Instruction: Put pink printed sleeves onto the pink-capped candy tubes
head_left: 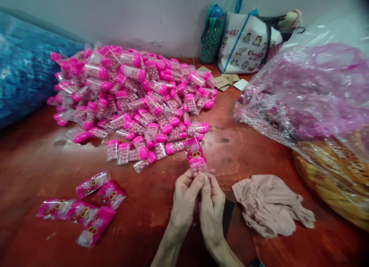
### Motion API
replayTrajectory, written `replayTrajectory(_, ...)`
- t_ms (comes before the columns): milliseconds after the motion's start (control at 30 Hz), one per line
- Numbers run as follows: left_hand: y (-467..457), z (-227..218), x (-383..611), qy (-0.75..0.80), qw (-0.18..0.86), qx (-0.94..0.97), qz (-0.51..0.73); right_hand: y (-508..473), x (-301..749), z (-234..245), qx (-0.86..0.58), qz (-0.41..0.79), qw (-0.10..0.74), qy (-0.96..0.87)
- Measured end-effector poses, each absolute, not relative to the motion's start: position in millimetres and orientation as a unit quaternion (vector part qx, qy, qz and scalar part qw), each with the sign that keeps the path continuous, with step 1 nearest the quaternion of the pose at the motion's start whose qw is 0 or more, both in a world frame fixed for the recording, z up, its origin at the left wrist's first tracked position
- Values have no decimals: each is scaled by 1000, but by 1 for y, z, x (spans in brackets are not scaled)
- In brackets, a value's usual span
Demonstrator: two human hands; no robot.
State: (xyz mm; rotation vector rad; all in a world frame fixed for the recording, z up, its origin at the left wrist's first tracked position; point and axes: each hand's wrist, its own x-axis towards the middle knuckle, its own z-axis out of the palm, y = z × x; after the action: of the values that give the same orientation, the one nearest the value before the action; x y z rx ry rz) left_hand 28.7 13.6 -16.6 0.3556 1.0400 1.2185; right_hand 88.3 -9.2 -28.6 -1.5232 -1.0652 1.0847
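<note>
both hands point(198, 199) pinch labelled candy tube point(195, 154)

Room, as I log it: wall point(115, 17), pale grey, scuffed nr base. Counter point(245, 151), red-brown, worn, w/ soft glare. Green tote point(211, 38) and white tote point(248, 47) lean vs wall, back right. Blue sack point(23, 74), left edge.

White fabric tote bag with blue trim point(248, 47), far right: blue script word ending in "k?"; red oval logo below it, lettering too small to read.
Pink printed plastic sachet point(195, 153), near centre: label print blurred, unreadable.
Loose pink printed sachets point(86, 209), near left: print unreadable.
</note>
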Motion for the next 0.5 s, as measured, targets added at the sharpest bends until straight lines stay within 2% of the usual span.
replayTrajectory(100,14,-21,23,477,655,187,556,-2,105,-22,-623,399,407,-536)
replayTrajectory(200,15,-25,17,479,655,219,542,10,123,-16,-653,288,405,-571)
replayTrajectory(233,15,-25,16,474,674,234,517,14,126,-14,-647,289,417,-569)
replayTrajectory(333,13,-25,16,457,720,280,441,25,129,-11,-604,417,440,-517)
replayTrajectory(433,12,-23,18,468,711,326,411,28,125,-13,-559,570,460,-388)
replayTrajectory(500,12,-22,18,483,691,353,405,25,122,-16,-532,625,472,-321)
